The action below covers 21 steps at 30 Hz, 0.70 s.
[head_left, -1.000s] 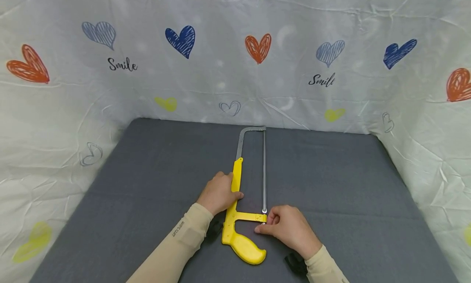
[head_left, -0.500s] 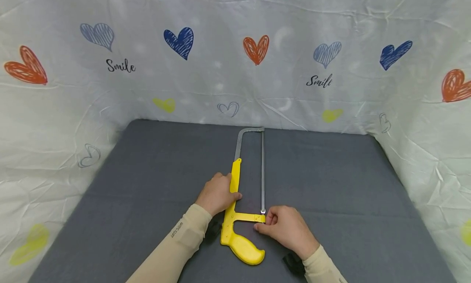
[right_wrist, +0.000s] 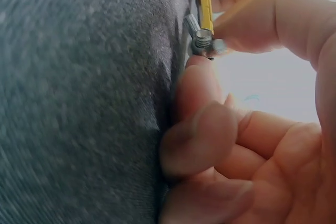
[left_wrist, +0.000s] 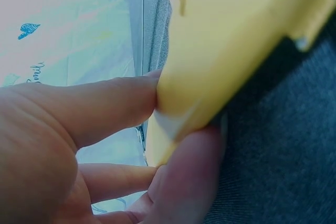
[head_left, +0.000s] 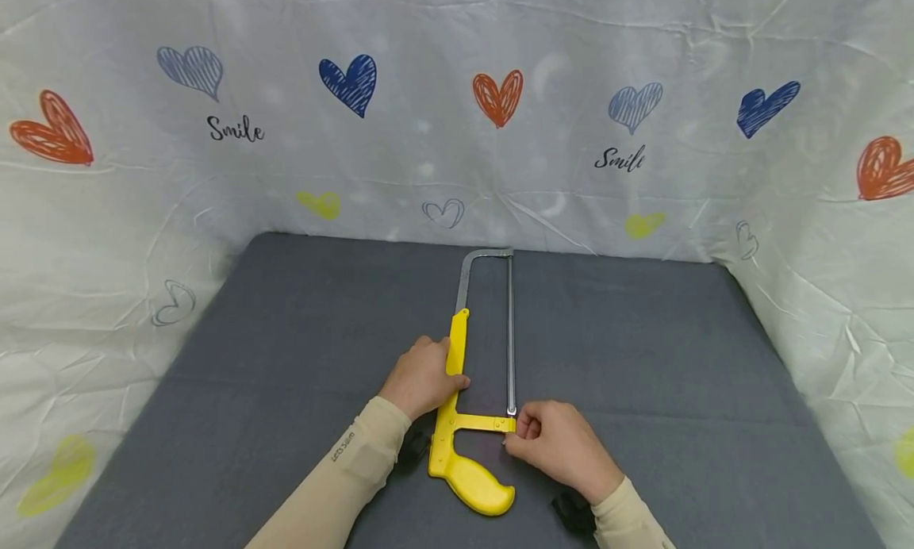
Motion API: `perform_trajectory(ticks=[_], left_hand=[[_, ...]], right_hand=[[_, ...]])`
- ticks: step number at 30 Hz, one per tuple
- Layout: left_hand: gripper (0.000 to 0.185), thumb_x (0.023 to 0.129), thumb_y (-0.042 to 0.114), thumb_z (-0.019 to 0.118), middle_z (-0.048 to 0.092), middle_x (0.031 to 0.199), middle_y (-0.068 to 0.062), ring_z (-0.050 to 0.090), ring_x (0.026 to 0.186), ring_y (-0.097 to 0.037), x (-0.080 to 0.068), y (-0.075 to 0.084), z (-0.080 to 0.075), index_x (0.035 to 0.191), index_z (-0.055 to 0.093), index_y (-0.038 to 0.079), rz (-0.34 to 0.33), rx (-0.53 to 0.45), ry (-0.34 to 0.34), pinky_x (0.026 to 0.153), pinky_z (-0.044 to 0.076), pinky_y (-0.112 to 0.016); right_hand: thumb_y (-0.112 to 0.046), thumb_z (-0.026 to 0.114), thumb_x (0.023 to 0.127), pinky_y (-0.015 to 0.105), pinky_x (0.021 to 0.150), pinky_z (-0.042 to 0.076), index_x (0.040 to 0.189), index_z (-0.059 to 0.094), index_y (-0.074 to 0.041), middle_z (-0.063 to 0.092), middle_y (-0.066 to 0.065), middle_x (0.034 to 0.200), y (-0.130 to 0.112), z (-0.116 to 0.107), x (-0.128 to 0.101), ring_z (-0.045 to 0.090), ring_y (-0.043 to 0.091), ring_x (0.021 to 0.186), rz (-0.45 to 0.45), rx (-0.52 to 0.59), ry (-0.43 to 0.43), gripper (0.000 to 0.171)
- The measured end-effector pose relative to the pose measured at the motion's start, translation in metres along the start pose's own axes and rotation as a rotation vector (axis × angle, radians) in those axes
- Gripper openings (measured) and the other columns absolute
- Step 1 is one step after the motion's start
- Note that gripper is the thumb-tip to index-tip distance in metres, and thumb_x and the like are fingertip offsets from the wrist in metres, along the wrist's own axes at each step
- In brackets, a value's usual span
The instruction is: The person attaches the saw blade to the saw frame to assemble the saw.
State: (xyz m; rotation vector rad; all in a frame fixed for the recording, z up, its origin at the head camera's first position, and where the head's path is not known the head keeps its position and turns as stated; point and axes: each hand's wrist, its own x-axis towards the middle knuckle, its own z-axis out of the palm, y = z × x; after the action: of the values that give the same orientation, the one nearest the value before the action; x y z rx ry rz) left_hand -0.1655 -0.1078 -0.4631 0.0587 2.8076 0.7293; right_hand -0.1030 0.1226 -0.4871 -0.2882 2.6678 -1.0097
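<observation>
A yellow hacksaw point(head_left: 457, 398) lies flat on the grey cloth-covered table point(head_left: 286, 358), its metal bow and blade point(head_left: 510, 335) pointing away from me and its pistol handle point(head_left: 474, 485) near me. My left hand point(head_left: 421, 378) grips the yellow back bar, thumb and fingers around it point(left_wrist: 210, 77). My right hand point(head_left: 553, 442) pinches the metal wing nut point(right_wrist: 202, 40) at the blade's near end, beside the yellow cross arm point(head_left: 485, 422). In the right wrist view thumb and forefinger close on that nut from both sides.
A white sheet printed with hearts and "Smile" point(head_left: 457, 120) walls the table at the back and both sides. Black wrist-camera mounts point(head_left: 571, 513) sit under my forearms. Nothing else lies on the grey cloth.
The right hand's fingers have shifted slightly at the wing nut. The saw and the left hand stay where they were.
</observation>
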Motion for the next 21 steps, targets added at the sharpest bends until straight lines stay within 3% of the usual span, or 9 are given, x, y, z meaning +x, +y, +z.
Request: perform_trajectory(ticks=[13,21], left_hand=[[0.081,0.093,0.031,0.087,0.064,0.126,-0.023,0.063,0.087,-0.025,0.0006,0.0003,0.0009,0.157,0.052,-0.004,-0.010,0.007,0.005,0.086,0.064,-0.041],[0.082,0.093,0.031,0.087,0.063,0.129,-0.024,0.064,0.089,-0.025,0.0008,0.0003,0.0018,0.157,0.051,-0.004,-0.014,0.008,0.001,0.089,0.064,-0.042]], right_hand=[[-0.018,0.077,0.086,0.024,0.050,0.035,0.075,0.068,-0.023,0.055,-0.009,0.063,0.0035,-0.0046,0.0005,0.047,0.009,0.053,-0.020,0.020,-0.031,0.015],[-0.017,0.079,0.081,0.024,0.050,0.037,0.077,0.068,-0.023,0.056,-0.010,0.064,0.0036,-0.0052,-0.0010,0.048,0.007,0.054,-0.034,0.022,-0.040,0.013]])
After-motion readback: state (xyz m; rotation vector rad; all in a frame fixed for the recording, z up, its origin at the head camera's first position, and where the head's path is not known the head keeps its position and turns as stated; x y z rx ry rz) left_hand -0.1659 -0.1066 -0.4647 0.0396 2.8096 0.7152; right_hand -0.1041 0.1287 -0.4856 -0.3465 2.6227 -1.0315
